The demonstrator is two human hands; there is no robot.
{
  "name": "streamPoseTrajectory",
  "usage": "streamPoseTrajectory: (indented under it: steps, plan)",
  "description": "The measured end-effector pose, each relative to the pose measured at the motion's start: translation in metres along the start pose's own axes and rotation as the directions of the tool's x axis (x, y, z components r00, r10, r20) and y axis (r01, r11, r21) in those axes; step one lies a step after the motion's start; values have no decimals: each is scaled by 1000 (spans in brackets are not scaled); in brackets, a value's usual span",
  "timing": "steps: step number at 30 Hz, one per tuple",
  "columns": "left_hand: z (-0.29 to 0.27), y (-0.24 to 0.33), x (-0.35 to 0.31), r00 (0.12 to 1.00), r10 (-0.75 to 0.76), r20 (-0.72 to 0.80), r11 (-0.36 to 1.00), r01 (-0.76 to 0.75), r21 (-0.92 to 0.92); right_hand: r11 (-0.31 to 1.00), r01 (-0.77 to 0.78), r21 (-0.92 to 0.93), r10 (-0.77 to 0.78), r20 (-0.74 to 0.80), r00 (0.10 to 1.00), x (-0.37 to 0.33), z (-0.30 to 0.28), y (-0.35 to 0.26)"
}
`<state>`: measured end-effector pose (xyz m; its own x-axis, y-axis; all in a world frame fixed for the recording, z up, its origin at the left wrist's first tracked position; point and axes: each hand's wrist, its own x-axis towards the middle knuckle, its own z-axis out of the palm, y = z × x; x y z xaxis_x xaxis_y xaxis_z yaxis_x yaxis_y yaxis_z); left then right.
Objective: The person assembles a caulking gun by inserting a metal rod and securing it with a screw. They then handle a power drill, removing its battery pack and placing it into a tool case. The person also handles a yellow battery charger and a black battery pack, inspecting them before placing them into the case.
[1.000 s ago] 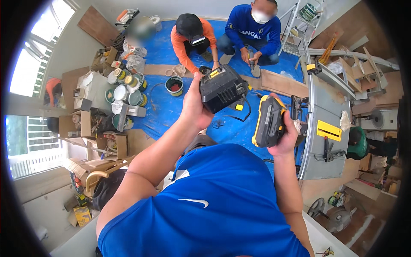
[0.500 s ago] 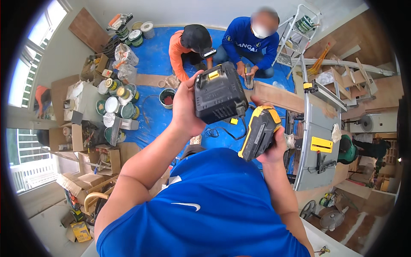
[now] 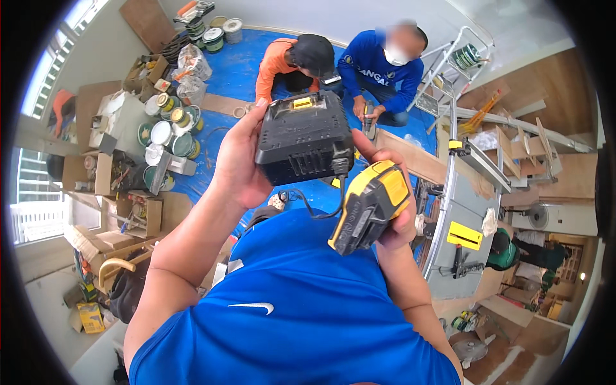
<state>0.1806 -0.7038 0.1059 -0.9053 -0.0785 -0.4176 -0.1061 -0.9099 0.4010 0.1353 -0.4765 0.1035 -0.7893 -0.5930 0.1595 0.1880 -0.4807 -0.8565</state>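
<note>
My left hand (image 3: pixel 236 160) grips a black battery charger (image 3: pixel 303 136) by its left side, thumb on top. A yellow latch-like piece shows on the charger's upper face. From its front right corner a black cord (image 3: pixel 340 186) hangs down and loops back to the left. In my right hand (image 3: pixel 399 230) is a yellow and black power tool battery (image 3: pixel 373 204), tilted, with its dark grooved side toward the lower left. The battery is apart from the charger's body, close to its right, beside the cord.
Across the blue floor sheet (image 3: pixel 240 61) two people crouch, one in an orange top (image 3: pixel 276 64), one in a blue shirt (image 3: pixel 391 67) holding a power tool (image 3: pixel 368 119). Paint tins (image 3: pixel 162 133) and boxes crowd the left. A table saw (image 3: pixel 459 212) and stepladder (image 3: pixel 443 64) stand right.
The charger has moved left and its top has tilted more toward me. My right hand and the battery have shifted left and slightly down. Both remain held.
</note>
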Motion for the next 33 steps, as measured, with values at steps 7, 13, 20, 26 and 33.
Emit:
streamPoseTrajectory:
  steps: [7, 13, 20, 26, 33]
  plan:
    - [5, -10, -14, 996, 86, 40, 996, -85, -23, 990, -49, 132, 31, 136, 990, 1, -34, 4]
    - [6, -14, -15, 987, 140, 80, 990, -142, 16, 970, -55, 238, 4, 210, 978, 3, -53, 10]
    - [3, -19, 0, 966, 260, -19, 961, -256, 102, 985, -64, 159, 46, 115, 992, 6, -58, 15]
    - [-9, -25, 13, 896, 400, 192, 902, -422, 87, 982, -63, 175, 27, 202, 979, 11, -76, 30]
    - [-25, -24, 22, 682, 588, 435, 563, -731, 386, 984, -95, 148, 78, 112, 991, 14, -74, 39]
